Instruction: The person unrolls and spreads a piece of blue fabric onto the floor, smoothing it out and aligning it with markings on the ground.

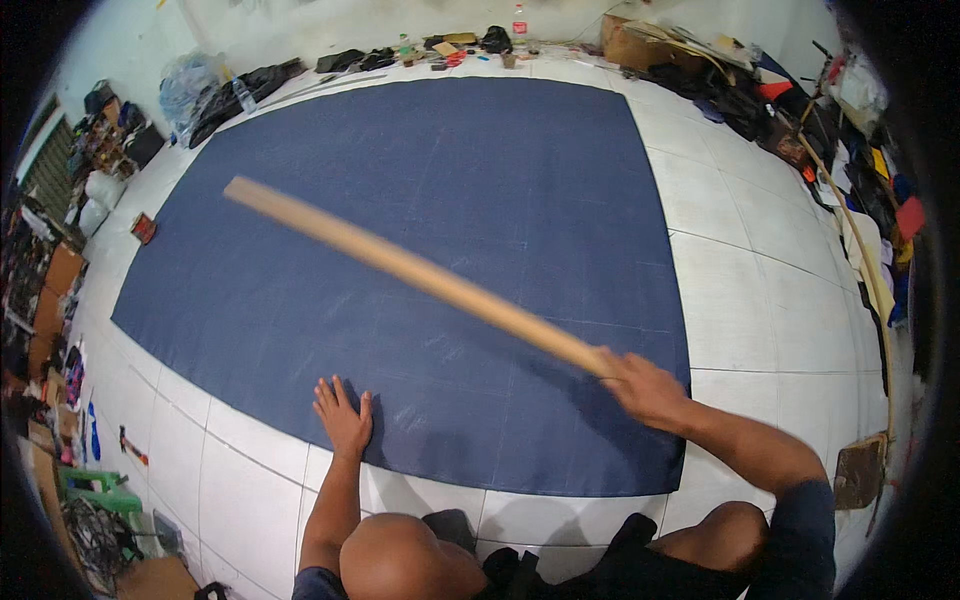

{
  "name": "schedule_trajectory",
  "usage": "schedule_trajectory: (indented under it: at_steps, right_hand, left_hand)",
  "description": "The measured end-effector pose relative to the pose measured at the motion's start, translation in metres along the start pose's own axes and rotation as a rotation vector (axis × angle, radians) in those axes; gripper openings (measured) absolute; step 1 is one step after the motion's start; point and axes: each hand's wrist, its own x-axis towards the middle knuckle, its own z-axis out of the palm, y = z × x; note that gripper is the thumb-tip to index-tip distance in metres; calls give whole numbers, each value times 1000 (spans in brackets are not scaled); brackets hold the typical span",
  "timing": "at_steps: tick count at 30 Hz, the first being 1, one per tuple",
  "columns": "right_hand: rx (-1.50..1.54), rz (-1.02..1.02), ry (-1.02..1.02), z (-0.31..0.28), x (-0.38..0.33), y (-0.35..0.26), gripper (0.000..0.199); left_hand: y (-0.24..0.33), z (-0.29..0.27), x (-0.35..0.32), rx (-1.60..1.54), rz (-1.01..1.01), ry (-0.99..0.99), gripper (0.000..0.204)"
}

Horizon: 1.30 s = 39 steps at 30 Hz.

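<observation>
Right hand (645,388), at four o'clock from the cloth's middle, is wrapped around one end of a single wooden stick (420,272) pointing to ten, over one blue cloth (560,200) on the tiled floor (730,290); left hand (343,418), at seven, lies flat on it, fingers spread, gripping nothing. Two bottles (519,28) stand near twelve, contents unclear, and one red tin (143,229) sits just past nine.

The right sleeve (806,540) is dark navy, ending near the elbow; the left sleeve (318,583) matches its colour. Black clothing (610,575) covers the lap, while the left knee (400,558) and right knee (725,535) are bare. The left hand (345,422) and right hand (645,388) are ungloved.
</observation>
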Motion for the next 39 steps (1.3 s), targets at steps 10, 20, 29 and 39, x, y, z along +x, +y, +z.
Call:
schedule_trajectory:
  at_steps: [10, 20, 29, 39]
  right_hand:
    - [-315, -180, 342, 127, 159, -29, 52]
    - [-398, 361, 557, 81, 204, 75, 49]
    - [-182, 716, 609, 43, 178, 195, 50]
    - [-53, 861, 663, 34, 101, 279, 51]
  left_hand:
    - [21, 14, -3, -29, -20, -100, 83]
    - [13, 19, -6, 29, 4, -107, 80]
    - [13, 14, 1, 21, -8, -94, 80]
    - [8, 29, -10, -74, 64, 15, 56]
